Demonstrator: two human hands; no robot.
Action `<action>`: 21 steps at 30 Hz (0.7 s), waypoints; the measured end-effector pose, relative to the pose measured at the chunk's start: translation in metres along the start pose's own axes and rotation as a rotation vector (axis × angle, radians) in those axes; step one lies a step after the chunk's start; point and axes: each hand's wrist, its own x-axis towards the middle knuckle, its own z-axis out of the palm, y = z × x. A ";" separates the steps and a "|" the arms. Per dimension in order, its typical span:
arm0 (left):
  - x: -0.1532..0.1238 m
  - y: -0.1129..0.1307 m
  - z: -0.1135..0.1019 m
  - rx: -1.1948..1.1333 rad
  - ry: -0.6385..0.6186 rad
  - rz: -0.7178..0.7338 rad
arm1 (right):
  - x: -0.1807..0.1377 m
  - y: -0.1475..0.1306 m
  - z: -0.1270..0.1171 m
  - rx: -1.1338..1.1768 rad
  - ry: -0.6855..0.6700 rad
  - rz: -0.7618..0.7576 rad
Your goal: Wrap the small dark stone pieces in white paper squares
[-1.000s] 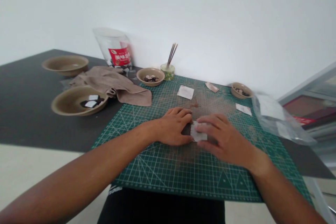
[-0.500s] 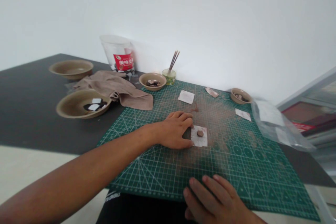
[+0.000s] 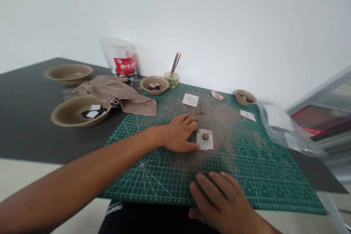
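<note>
My left hand (image 3: 181, 134) rests on the green cutting mat (image 3: 153, 179), thumb and fingers apart. Its thumb tip and fingertips touch the left side of a small white paper square (image 3: 210, 145). On that square lies a small round brown lump (image 3: 205, 136), untouched by the fingers. Closer to me, my right hand (image 3: 222, 201) is held palm down over the mat's front edge with its fingers spread and holds nothing. Brown dust smears the middle of the mat.
Behind are a white paper (image 3: 190, 99), small bowls of dark pieces (image 3: 154, 85) (image 3: 245, 97) and a cup of thin sticks (image 3: 172, 79). Leftward lie a brown cloth (image 3: 137, 103), larger bowls (image 3: 63, 115) (image 3: 68, 74) and a clear tub (image 3: 120, 58). A plastic bag (image 3: 290, 128) sits right.
The view has shifted slightly. My right hand has moved a little forward over the mat. My left hand stays at the paper square, and the brown lump keeps its place.
</note>
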 end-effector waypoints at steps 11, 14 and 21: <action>0.000 0.000 0.000 -0.003 0.016 0.026 | 0.006 0.030 -0.006 0.359 -0.206 0.165; -0.002 0.001 -0.001 -0.007 0.033 0.026 | 0.021 0.071 0.003 0.388 -0.255 0.349; -0.003 0.001 -0.001 -0.021 0.042 0.023 | 0.053 0.124 0.036 0.518 -0.501 0.194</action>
